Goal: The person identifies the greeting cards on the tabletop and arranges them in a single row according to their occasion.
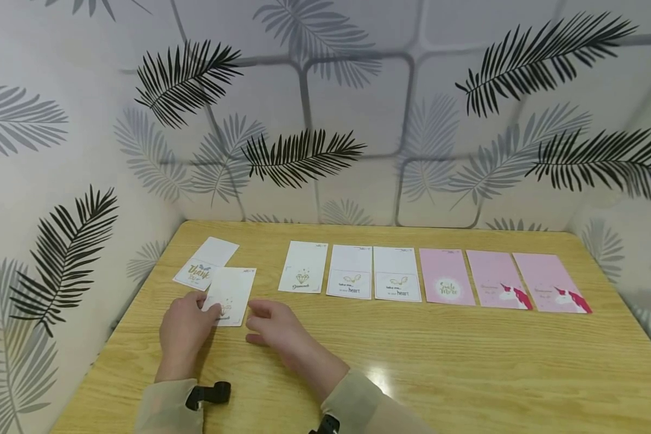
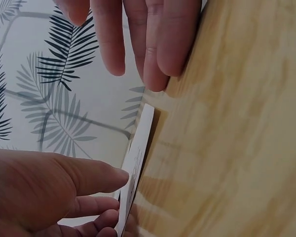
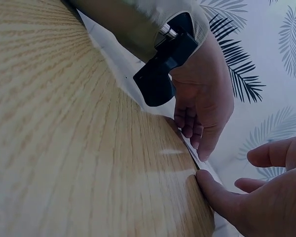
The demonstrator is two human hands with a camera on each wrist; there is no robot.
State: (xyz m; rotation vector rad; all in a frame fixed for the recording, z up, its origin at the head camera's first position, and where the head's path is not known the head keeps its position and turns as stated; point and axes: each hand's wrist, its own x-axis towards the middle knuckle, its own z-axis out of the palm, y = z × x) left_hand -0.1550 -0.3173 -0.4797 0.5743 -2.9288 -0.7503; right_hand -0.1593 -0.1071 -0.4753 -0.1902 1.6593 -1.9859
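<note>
My left hand (image 1: 183, 330) pinches a white card (image 1: 235, 288) with a gold diamond print by its lower left side, the thumb on top and the fingers beneath. In the left wrist view this card (image 2: 139, 148) is seen almost edge-on, slightly raised from the wood. Close to the card's right edge is my right hand (image 1: 278, 328), its fingers loosely bent and holding nothing. A white card with "Thank" lettering (image 1: 213, 250) lies tilted behind, its lower right corner overlapped by the diamond card.
To the right runs a row of cards: another diamond card (image 1: 304, 265), two white "heart" cards (image 1: 349, 274), a pink "Smile" card (image 1: 446, 271) and two pink unicorn cards (image 1: 490, 271). The wooden table (image 1: 466, 367) meets leaf-patterned walls (image 1: 358, 193) at back and left.
</note>
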